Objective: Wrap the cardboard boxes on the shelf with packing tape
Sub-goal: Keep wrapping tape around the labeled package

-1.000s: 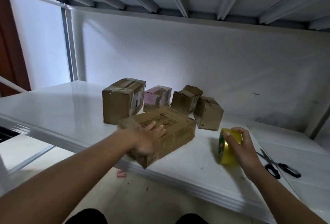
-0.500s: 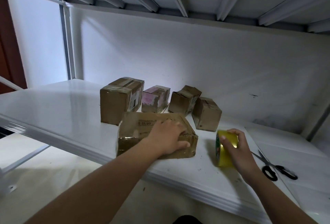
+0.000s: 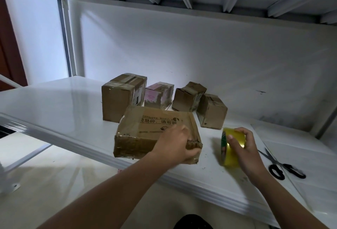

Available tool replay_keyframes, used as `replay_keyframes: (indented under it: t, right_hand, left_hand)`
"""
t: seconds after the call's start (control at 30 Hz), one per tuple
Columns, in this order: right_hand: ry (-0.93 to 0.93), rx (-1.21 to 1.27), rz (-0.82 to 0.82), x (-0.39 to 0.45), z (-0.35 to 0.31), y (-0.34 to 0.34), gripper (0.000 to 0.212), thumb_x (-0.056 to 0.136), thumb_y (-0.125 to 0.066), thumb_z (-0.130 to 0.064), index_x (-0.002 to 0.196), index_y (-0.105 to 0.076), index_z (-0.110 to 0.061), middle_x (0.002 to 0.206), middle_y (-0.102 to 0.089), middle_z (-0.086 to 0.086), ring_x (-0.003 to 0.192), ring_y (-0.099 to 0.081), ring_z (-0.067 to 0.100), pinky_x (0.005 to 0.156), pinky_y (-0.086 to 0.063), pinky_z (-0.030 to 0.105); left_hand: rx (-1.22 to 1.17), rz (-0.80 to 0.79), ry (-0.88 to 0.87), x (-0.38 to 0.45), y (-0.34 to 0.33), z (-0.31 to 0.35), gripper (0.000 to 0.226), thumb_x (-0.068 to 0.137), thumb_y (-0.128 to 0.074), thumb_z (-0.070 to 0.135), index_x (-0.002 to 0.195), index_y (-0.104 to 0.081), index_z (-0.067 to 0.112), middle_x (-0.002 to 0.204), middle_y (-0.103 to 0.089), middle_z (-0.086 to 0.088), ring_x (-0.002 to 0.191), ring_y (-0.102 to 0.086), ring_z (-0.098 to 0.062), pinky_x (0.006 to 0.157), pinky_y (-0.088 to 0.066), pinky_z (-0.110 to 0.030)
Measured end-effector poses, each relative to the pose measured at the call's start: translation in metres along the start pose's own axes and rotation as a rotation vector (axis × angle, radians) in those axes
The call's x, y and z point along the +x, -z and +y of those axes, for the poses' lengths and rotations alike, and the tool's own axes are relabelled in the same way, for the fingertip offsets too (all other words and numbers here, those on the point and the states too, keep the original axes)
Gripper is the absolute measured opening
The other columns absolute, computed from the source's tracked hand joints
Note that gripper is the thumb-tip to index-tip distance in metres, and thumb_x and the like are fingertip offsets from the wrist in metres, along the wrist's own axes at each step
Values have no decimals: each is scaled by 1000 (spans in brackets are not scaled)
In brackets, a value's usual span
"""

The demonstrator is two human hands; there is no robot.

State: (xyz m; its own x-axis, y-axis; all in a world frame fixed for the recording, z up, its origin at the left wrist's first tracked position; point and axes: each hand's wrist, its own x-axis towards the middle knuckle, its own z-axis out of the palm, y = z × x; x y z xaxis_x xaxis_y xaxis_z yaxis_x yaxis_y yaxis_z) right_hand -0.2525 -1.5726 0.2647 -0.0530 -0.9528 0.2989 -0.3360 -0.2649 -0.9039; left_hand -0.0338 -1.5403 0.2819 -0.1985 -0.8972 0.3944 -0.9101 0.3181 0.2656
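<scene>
1. Flat cardboard box (image 3: 149, 132) is lying near the front edge of the white shelf (image 3: 54, 112); your left hand (image 3: 177, 145) is gripping its near right corner, fingers on top, thumb on the front face.
2. Just right of that hand, your right hand (image 3: 243, 148) is holding the yellow packing tape roll (image 3: 228, 149) on edge, fingers curled over it.
3. Four smaller boxes (image 3: 211, 112) are sitting behind your hands.
4. Black scissors (image 3: 280, 166) are lying right of your right hand.
</scene>
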Motion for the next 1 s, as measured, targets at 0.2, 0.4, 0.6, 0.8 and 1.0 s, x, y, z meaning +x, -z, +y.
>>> replay_keyframes:
  t: [0.2, 0.4, 0.6, 0.8, 1.0]
  right_hand:
    - [-24, 27, 8, -2, 0, 3, 23, 93, -54, -35, 112, -42, -38, 111, -51, 1, 92, -56, 25, 74, -51, 40]
    - [-60, 101, 51, -3, 0, 7, 21, 93, -54, -34, 110, -44, -36, 106, -51, -4, 85, -55, 16, 69, -47, 32]
    - [-82, 84, 88, -4, 0, 5, 29, 93, -54, -38, 118, -41, -35, 114, -47, -1, 87, -52, 11, 68, -43, 30]
    - [-113, 5, 88, 0, -8, 8, 25, 92, -55, -39, 114, -44, -34, 117, -48, 2, 89, -49, 19, 74, -41, 34]
    - [-86, -187, 28, 13, -43, 30, 17, 89, -61, -41, 101, -57, -31, 109, -53, 5, 82, -50, 19, 69, -41, 32]
  left_hand:
    - [35, 99, -115, -9, -6, 9, 49, 78, -40, 67, 79, -46, 18, 108, -53, 0, 105, -44, -17, 92, -37, -36]
    - [0, -30, -353, -6, 15, -8, 30, 80, -57, 46, 66, -51, 20, 127, -53, 8, 128, -26, -10, 109, -22, -37]
    - [546, -167, -141, -4, 47, -31, 69, 72, -27, 82, 92, -65, 29, 131, -51, 2, 128, -34, -20, 108, -17, -48]
    - [500, -259, -231, -5, 58, -44, 59, 80, -51, 69, 118, -62, 24, 147, -34, 2, 139, -18, -20, 113, -11, -42]
    - [502, -296, -217, 1, 72, -82, 60, 83, -61, 55, 138, -44, 36, 152, -26, 4, 140, -16, -17, 111, -18, -39]
